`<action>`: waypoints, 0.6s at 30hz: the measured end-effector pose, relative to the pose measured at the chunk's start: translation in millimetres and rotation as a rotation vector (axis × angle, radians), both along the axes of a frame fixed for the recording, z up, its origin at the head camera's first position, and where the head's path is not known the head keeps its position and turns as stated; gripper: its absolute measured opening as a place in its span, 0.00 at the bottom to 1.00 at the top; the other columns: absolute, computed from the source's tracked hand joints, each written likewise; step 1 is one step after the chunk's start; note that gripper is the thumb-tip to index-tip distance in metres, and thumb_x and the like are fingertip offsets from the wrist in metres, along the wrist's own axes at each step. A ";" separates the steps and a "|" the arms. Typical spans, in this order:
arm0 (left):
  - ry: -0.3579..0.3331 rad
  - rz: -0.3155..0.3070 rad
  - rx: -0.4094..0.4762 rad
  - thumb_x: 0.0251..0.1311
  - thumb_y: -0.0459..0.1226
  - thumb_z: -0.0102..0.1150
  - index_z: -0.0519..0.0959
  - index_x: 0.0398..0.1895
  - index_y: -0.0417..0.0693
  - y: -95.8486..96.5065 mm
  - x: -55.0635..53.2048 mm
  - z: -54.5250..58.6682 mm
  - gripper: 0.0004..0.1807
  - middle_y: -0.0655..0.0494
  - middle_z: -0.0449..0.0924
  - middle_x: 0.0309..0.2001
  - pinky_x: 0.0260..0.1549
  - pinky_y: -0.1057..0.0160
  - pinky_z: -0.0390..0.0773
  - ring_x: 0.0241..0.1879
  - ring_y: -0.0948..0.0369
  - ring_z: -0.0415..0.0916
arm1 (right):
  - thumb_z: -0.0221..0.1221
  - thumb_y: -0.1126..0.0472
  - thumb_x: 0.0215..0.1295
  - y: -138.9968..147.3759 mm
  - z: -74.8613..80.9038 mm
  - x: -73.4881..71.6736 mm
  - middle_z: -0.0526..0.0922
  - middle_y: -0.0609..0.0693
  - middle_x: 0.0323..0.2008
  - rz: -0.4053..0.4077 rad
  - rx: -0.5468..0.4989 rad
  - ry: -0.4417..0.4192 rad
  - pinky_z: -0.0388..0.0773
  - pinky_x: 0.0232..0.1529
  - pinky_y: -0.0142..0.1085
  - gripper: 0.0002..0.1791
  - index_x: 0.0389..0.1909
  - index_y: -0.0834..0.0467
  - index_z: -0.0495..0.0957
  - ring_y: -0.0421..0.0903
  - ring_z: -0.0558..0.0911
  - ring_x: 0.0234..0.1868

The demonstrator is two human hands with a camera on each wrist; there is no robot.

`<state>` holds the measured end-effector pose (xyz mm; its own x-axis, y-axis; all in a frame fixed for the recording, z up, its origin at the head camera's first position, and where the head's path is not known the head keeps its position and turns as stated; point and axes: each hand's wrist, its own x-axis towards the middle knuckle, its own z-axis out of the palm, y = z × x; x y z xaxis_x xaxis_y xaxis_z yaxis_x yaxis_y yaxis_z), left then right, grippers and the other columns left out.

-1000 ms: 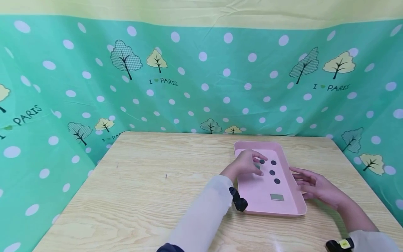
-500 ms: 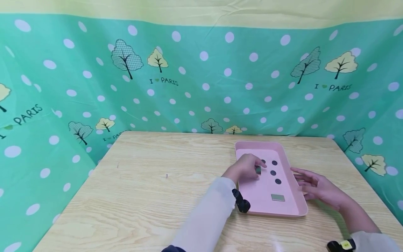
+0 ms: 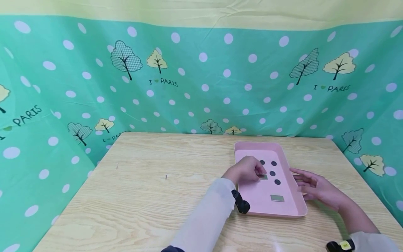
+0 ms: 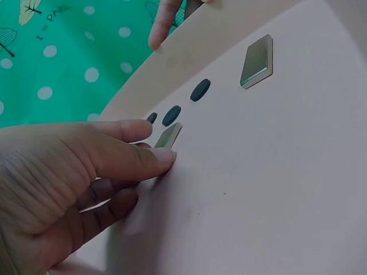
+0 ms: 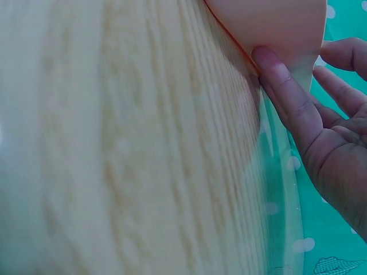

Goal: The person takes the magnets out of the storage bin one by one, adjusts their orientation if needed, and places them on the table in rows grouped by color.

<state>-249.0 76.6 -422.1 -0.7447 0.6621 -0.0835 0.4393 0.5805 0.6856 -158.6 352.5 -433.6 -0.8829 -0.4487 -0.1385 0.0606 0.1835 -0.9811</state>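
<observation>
My left hand [image 3: 248,168] reaches into a pink tray [image 3: 261,204]. It pinches a small rectangular metal plate [image 4: 168,136] between thumb and fingers, low over the tray floor; whether the plate touches the floor I cannot tell. Close by lie several dark round discs [image 3: 272,173]. A second, similar metal plate [image 3: 277,198] lies flat near the tray's front end. My right hand [image 3: 322,189] is at the tray's right side with its fingers extended. In the right wrist view its thumb [image 5: 287,86] touches the outer wall.
The tray stands on the right half of a light wooden table [image 3: 141,189]. A green dotted curtain [image 3: 189,80] hangs behind the table and along its sides. A tiny dark mark [image 3: 166,176] shows on the tabletop.
The left fingers have gone from spread to pinching the metal plate. That plate has turned and shifted a little nearer and to the right. My right hand stays at the tray's side.
</observation>
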 end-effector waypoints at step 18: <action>0.092 -0.050 -0.134 0.52 0.31 0.69 0.88 0.36 0.56 1.5 -0.1 -0.2 0.11 0.70 0.77 0.26 0.32 0.78 0.69 0.30 0.71 0.69 | 0.54 0.65 0.72 -2.3 1.5 -0.6 0.77 0.40 0.57 -0.026 0.057 -0.009 0.82 0.45 0.49 0.36 0.76 0.60 0.50 0.38 0.80 0.53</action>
